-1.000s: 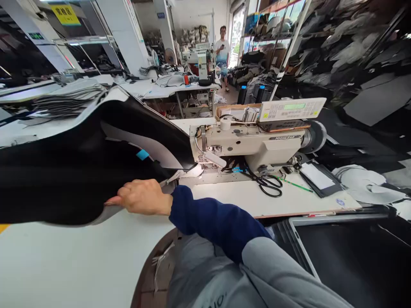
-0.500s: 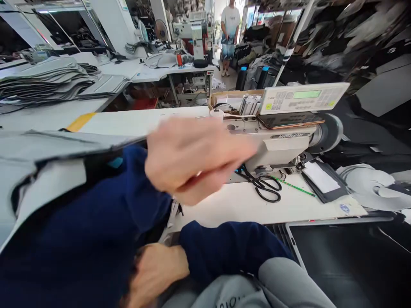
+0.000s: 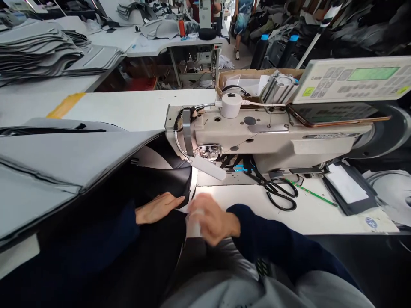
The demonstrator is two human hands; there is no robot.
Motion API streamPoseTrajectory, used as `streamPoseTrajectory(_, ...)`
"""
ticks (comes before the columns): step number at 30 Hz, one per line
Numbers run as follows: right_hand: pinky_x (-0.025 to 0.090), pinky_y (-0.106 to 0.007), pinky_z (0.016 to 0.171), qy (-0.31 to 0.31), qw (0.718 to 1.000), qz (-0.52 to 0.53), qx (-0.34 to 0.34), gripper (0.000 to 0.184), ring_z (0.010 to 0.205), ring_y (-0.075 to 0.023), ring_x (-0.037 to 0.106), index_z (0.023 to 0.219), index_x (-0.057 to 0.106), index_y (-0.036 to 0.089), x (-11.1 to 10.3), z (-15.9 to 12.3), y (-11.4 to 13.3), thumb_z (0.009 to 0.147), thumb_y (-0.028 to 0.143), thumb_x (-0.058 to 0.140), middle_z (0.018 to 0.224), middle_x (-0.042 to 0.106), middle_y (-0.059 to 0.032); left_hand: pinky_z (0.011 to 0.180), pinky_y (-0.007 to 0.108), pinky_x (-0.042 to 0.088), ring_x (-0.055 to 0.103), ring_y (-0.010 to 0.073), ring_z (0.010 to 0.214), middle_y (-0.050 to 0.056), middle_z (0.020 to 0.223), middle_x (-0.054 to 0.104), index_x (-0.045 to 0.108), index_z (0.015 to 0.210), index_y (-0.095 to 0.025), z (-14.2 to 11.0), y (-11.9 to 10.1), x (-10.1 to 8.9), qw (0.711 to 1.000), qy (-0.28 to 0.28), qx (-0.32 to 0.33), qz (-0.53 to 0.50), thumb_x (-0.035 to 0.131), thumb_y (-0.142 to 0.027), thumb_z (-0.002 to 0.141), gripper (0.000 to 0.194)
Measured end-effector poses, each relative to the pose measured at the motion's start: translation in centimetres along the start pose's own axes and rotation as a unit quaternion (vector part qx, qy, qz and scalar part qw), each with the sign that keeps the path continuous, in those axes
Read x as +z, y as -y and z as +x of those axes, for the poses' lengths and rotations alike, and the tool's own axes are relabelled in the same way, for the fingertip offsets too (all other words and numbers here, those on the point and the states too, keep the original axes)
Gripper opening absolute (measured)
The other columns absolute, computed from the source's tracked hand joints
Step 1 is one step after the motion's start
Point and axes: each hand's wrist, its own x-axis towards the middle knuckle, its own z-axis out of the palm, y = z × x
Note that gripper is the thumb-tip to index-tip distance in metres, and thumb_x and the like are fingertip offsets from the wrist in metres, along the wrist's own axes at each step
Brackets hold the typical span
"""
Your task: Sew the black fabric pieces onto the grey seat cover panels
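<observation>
My left hand (image 3: 159, 208) lies flat on a black leather-like sheet (image 3: 160, 182), its fingers stretched toward the sewing machine (image 3: 276, 141). My right hand (image 3: 213, 218) is just right of the sheet's pale edge, over the table's front; motion smears its fingers, and whether it touches the edge I cannot tell. The sheet runs up to the needle area, where a white lamp (image 3: 208, 167) partly hides the needle and foot. Grey panels with black edges (image 3: 80, 149) rest over the sheet's left side.
Black-handled scissors (image 3: 279, 192) and a green pencil (image 3: 311, 192) lie right of the needle area. A phone (image 3: 334, 115) and a control panel (image 3: 356, 79) sit on the machine. Behind it is a cardboard box (image 3: 257, 75). Stacked grey panels (image 3: 35, 51) are at the far left; a person (image 3: 243, 21) stands in the aisle.
My left hand has come down from in front of the machine onto the black sheet. From low by my lap, my right hand has moved up and right. The view has shifted closer to the machine.
</observation>
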Motion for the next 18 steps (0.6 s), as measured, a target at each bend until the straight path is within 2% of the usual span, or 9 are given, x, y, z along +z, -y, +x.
streamPoseTrajectory(1, 0.041, -0.041, 0.097, 0.002, 0.995, -0.030, 0.095, 0.031, 0.118, -0.0241, 0.046, 0.116, 0.053, 0.014, -0.5, -0.6, -1.0, 0.086, 0.021, 0.045, 0.121, 0.051, -0.0164, 0.064, 0.027, 0.040, 0.052, 0.0140, 0.062, 0.001, 0.066, 0.059, 0.058, 0.067, -0.017, 0.5, 0.0, -0.5, 0.998, -0.048, 0.022, 0.045, 0.030, -0.038, 0.097, 0.046)
streamPoseTrajectory(2, 0.042, -0.041, 0.096, 0.019, 0.985, -0.060, 0.160, 0.036, 0.121, -0.0259, 0.043, 0.120, 0.049, 0.010, -0.7, -0.8, -1.9, 0.086, 0.018, 0.045, 0.124, 0.048, -0.0191, 0.071, 0.030, 0.040, 0.056, 0.0167, 0.073, 0.004, 0.078, 0.064, 0.062, 0.078, -0.017, 1.0, 0.3, -1.0, 0.990, -0.100, 0.031, 0.099, 0.032, -0.035, 0.096, 0.039)
streamPoseTrajectory(3, 0.042, -0.040, 0.095, 0.044, 0.977, -0.086, 0.192, 0.037, 0.122, -0.0269, 0.041, 0.122, 0.048, 0.008, -0.7, -0.8, -2.6, 0.086, 0.016, 0.045, 0.126, 0.047, -0.0199, 0.078, 0.033, 0.040, 0.057, 0.0203, 0.086, 0.007, 0.094, 0.066, 0.064, 0.092, -0.017, 1.5, 1.0, -1.4, 0.976, -0.151, 0.034, 0.156, 0.037, -0.034, 0.095, 0.032)
streamPoseTrajectory(5, 0.042, -0.038, 0.090, 0.094, 0.970, -0.125, 0.188, 0.027, 0.114, -0.0259, 0.044, 0.113, 0.053, 0.009, 0.1, -0.2, -3.6, 0.089, 0.016, 0.043, 0.119, 0.051, -0.0171, 0.086, 0.040, 0.038, 0.055, 0.0258, 0.101, 0.012, 0.113, 0.062, 0.059, 0.113, -0.017, 2.4, 3.0, -1.8, 0.941, -0.220, 0.037, 0.256, 0.046, -0.036, 0.092, 0.031)
streamPoseTrajectory(7, 0.042, -0.034, 0.078, 0.125, 0.967, -0.161, 0.155, 0.020, 0.093, -0.0222, 0.049, 0.092, 0.058, 0.013, 1.2, 0.6, -4.2, 0.090, 0.013, 0.038, 0.098, 0.056, -0.0119, 0.082, 0.037, 0.039, 0.057, 0.0237, 0.093, 0.011, 0.103, 0.065, 0.060, 0.107, -0.016, 3.2, 5.1, -1.6, 0.924, -0.219, 0.049, 0.311, 0.049, -0.038, 0.092, 0.029)
streamPoseTrajectory(9, 0.037, -0.032, 0.064, 0.137, 0.964, -0.191, 0.123, 0.025, 0.074, -0.0191, 0.044, 0.075, 0.055, 0.015, 1.7, 1.0, -4.7, 0.088, 0.009, 0.036, 0.079, 0.053, -0.0076, 0.070, 0.030, 0.039, 0.057, 0.0170, 0.073, 0.004, 0.077, 0.065, 0.061, 0.086, -0.016, 3.9, 6.5, -1.0, 0.920, -0.208, 0.081, 0.322, 0.046, -0.036, 0.094, 0.026)
streamPoseTrajectory(12, 0.029, -0.031, 0.057, 0.116, 0.970, -0.199, 0.078, 0.020, 0.065, -0.0177, 0.037, 0.066, 0.051, 0.017, 1.6, 0.9, -5.2, 0.081, 0.010, 0.040, 0.071, 0.048, -0.0052, 0.057, 0.027, 0.034, 0.050, 0.0117, 0.056, -0.001, 0.057, 0.054, 0.054, 0.067, -0.017, 4.7, 6.9, -0.3, 0.914, -0.212, 0.139, 0.316, 0.045, -0.034, 0.095, 0.034)
streamPoseTrajectory(15, 0.026, -0.031, 0.057, 0.103, 0.975, -0.191, 0.051, 0.018, 0.065, -0.0171, 0.036, 0.065, 0.050, 0.017, 1.3, 0.5, -5.4, 0.079, 0.009, 0.042, 0.069, 0.046, -0.0041, 0.056, 0.027, 0.033, 0.049, 0.0115, 0.056, -0.001, 0.058, 0.052, 0.052, 0.064, -0.017, 5.5, 6.7, -0.2, 0.901, -0.208, 0.185, 0.334, 0.046, -0.034, 0.095, 0.035)
streamPoseTrajectory(18, 0.026, -0.031, 0.059, 0.129, 0.973, -0.187, 0.027, 0.019, 0.067, -0.0171, 0.037, 0.068, 0.051, 0.017, 1.6, 0.5, -5.7, 0.084, 0.011, 0.043, 0.071, 0.047, -0.0042, 0.059, 0.028, 0.036, 0.054, 0.0138, 0.066, 0.002, 0.069, 0.057, 0.059, 0.074, -0.018, 6.2, 6.9, -0.3, 0.888, -0.202, 0.206, 0.358, 0.047, -0.034, 0.094, 0.028)
